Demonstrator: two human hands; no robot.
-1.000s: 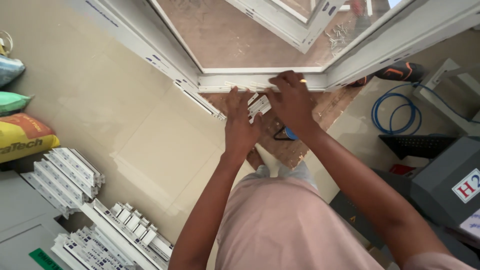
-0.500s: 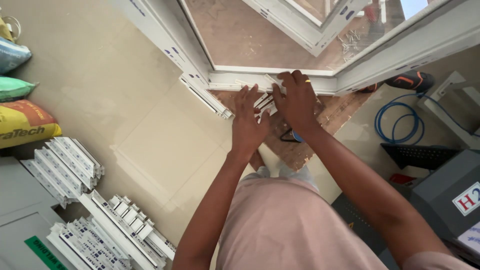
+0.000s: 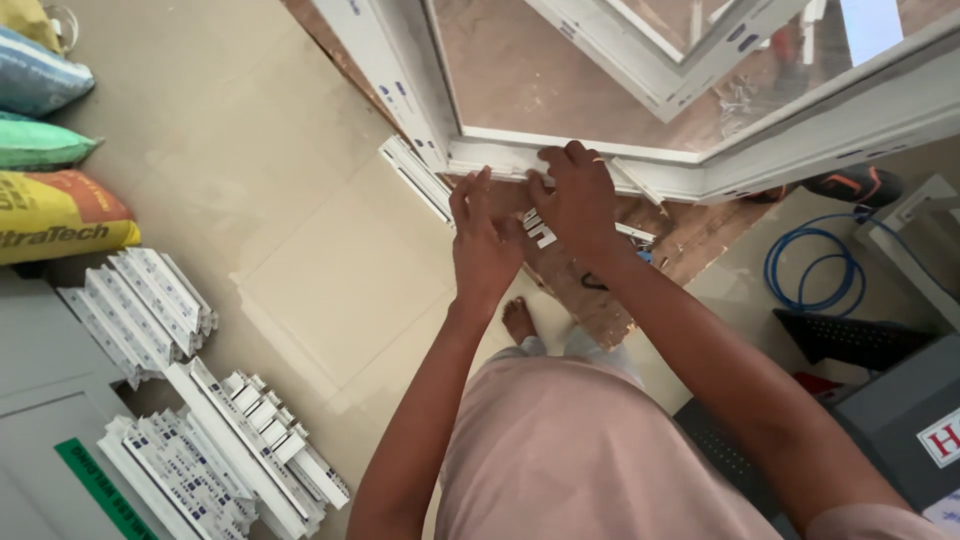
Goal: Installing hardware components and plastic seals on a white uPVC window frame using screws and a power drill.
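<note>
Biggest thing: white window frame (image 3: 700, 180) w/ glass, filling 12 to 2 o'clock, its bottom rail level w/ the hands, prob. propped there so the rail can be worked on standing up. A loose white strip (image 3: 415, 180) lies just beside its corner at 11 o'clock.

Stacks of white profile offcuts (image 3: 150, 310) sit at 8 o'clock on the tiled floor (image 3: 250, 180), well apart from the work; filled sacks (image 3: 55, 215) at 9–10 o'clock against the edge. Blue hose coil (image 3: 810, 270) at 3 o'clock.

Right hand (image 3: 578, 200) lies palm-down on the bottom rail, fingers curled over its edge, pressing/steadying it. Left hand (image 3: 485, 240) is just beside it, fingers spread and loose, gripping nothing I can see. A small white piece (image 3: 540, 228) shows between the two hands; can't tell which hand holds it, if either.
</note>
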